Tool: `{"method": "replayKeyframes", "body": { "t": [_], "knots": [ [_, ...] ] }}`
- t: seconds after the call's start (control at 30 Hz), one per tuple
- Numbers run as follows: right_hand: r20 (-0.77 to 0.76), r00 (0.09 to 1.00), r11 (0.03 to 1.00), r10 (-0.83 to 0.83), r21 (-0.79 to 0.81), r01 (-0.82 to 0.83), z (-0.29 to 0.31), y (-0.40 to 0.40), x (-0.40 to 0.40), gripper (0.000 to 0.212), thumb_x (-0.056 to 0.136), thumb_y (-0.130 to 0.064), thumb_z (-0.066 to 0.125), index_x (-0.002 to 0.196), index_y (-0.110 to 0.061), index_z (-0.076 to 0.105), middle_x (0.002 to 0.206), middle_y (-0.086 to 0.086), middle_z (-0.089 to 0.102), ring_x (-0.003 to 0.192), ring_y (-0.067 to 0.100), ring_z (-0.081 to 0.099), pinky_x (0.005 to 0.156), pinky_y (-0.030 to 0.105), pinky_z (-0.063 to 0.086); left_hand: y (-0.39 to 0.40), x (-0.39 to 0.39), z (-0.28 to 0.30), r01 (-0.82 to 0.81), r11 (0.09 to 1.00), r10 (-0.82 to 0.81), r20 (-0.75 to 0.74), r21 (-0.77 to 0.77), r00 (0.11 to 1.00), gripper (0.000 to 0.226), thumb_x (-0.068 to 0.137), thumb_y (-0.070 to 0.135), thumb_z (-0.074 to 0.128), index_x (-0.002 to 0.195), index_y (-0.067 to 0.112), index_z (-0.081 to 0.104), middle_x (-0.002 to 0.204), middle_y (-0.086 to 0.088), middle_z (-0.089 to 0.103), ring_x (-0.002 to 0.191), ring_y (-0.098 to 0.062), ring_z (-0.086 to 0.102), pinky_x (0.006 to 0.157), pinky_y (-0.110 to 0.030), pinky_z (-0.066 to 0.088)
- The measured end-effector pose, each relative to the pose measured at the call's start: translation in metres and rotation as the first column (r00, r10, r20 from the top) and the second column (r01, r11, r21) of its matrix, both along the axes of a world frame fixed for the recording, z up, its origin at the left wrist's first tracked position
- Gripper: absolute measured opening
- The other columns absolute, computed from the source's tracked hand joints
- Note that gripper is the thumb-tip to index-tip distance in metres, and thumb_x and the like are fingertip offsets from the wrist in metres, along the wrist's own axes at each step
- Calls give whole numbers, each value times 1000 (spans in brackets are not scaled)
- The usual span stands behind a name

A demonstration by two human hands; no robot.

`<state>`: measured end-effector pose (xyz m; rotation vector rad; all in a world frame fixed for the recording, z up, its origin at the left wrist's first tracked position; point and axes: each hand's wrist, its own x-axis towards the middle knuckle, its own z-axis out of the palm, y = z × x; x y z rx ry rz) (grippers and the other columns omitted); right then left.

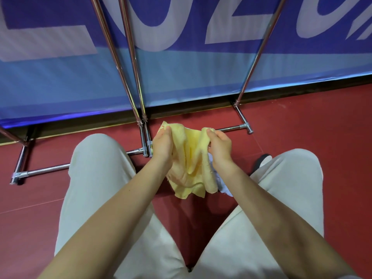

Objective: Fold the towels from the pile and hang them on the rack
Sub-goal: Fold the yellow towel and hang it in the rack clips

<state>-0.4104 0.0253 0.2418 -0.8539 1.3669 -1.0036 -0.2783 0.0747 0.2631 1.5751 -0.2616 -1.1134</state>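
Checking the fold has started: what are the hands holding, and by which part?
Both hold the yellow towel by its upper edge: left hand at one end, right hand at the other.

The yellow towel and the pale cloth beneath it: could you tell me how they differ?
The yellow towel is lifted, gripped by the left hand and the right hand; the pale bluish cloth is lower and in neither hand. The yellow towel shows almost fully; the pale cloth is mostly hidden. Both look crumpled, unfolded.

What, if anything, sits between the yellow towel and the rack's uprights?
Nothing visible does. Both hands, left hand and right hand, grip the yellow towel just in front of the rack; its hanging bars are out of frame.
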Motion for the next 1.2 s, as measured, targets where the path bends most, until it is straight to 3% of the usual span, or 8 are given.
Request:
{"method": "replayKeyframes", "body": {
  "t": [0.3, 0.4, 0.47, 0.53, 0.8, 1.0, 1.1, 1.2],
  "knots": [
    [16, 995, 968, 101, -234, -95, 15, 10, 16, 42, 82, -29, 63, 81, 11, 48, 67, 10, 45, 66, 24, 43, 65, 38, 41, -14, -27, 10, 48, 994, -41, 67, -101, 997, 32, 103, 30, 36, 82, 19, 58, 78, 2, 55, 71, -12, 48, 68, -27, 40],
    [-9, 994, 949, 113, -296, -111, 18, 13, 17, 37, 87, -25, 63, 76, 7, 49, 62, 12, 44, 62, 23, 42, 63, 39, 41, -16, -33, 12, 60, 984, -37, 142, -165, 989, 28, 104, 27, 35, 105, 24, 63, 100, 4, 65, 91, -10, 60, 85, -29, 49],
    [-16, 995, 949, 101, -299, -101, 21, 14, 17, 31, 91, -19, 62, 68, -1, 50, 56, 5, 43, 57, 18, 40, 61, 37, 40, -15, -36, 13, 69, 975, -27, 197, -210, 980, 30, 103, 26, 36, 121, 29, 60, 124, 3, 63, 117, -14, 57, 104, -35, 45],
    [7, 996, 950, 94, -300, -88, 24, 15, 16, 28, 92, -18, 62, 71, -1, 55, 59, 9, 46, 59, 20, 44, 62, 38, 41, -14, -39, 15, 80, 968, -24, 232, -237, 972, 31, 103, 24, 36, 126, 28, 57, 131, 3, 59, 123, -14, 53, 109, -38, 41],
    [18, 999, 938, 50, -344, -40, 34, 20, 17, 21, 93, -17, 61, 82, 1, 63, 74, 25, 57, 67, 23, 52, 66, 40, 46, -12, -36, 19, 137, 958, -73, 250, -251, 966, 30, 103, 18, 37, 110, 11, 65, 102, -2, 69, 90, -10, 61, 83, -26, 49],
    [-100, 967, 874, 232, -414, -253, 42, 22, 18, 29, 97, -8, 50, 90, -28, 71, 73, -6, 69, 72, 8, 65, 71, 25, 53, -12, -29, 20, 157, 949, -96, 225, -272, 970, 28, 103, 16, 36, 107, 9, 62, 95, 0, 66, 82, -4, 60, 72, -13, 47],
    [-213, 949, 834, 235, -457, -309, 39, 18, 12, 26, 95, -7, 55, 98, -26, 71, 82, -10, 67, 76, 4, 63, 74, 24, 52, -10, -28, 22, 179, 941, -135, 166, -286, 977, 28, 103, 17, 37, 111, 7, 62, 100, -4, 67, 89, -8, 62, 81, -20, 50],
    [-391, 907, 759, 155, -541, -362, 34, 9, 3, 19, 90, -11, 64, 94, -28, 72, 91, -9, 59, 79, 10, 58, 74, 26, 51, -7, -31, 24, 193, 944, -163, 131, -267, 978, 30, 102, 15, 38, 112, 4, 64, 98, 0, 68, 83, 6, 64, 76, -12, 48]
  ]
}}
